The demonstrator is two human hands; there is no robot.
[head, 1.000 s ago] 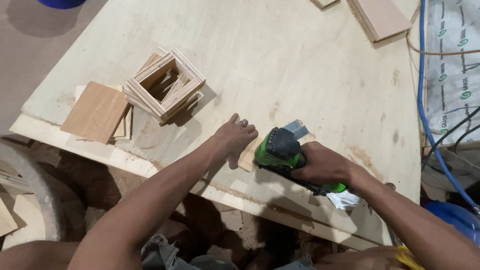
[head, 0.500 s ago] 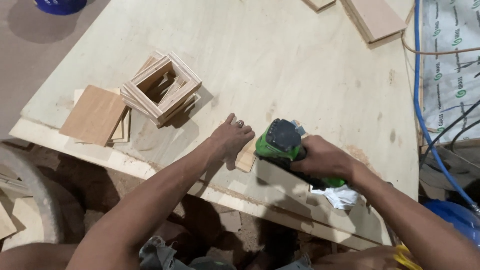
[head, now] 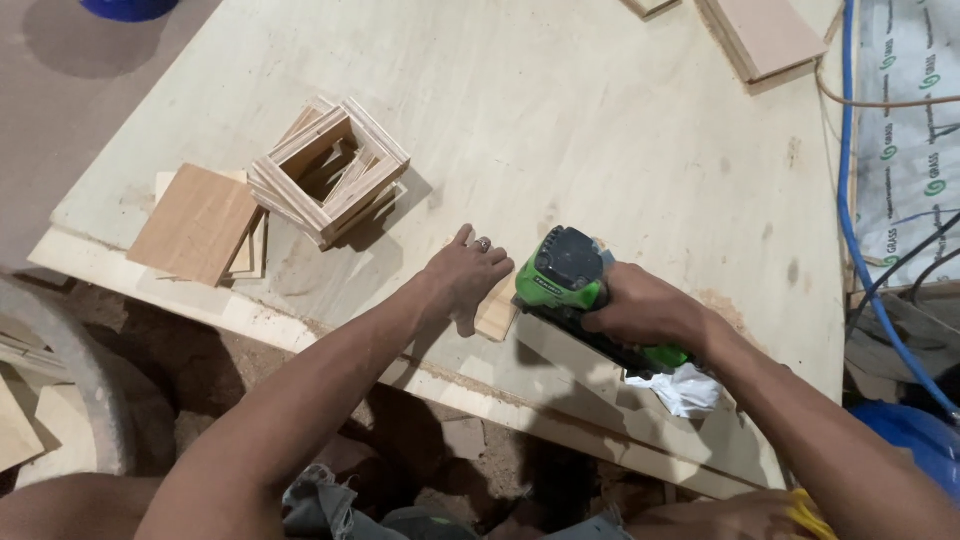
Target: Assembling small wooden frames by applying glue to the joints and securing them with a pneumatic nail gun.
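While the right hand [head: 650,312] is wrapped tight around one green sander [head: 568,275], the left hand [head: 468,275] lies flat with fingers spread, pressing down one small wood piece [head: 497,312] near the front edge of the plywood table [head: 600,120]. The sander sits on this piece, so most of it is hidden. To the far left stands one stack of square frames [head: 330,170]; I cannot count them. Beside it lie flat boards [head: 198,222], at least two. One white rag [head: 685,388] sticks out under the right wrist. One blue hose [head: 868,270] runs at the right and is cut off.
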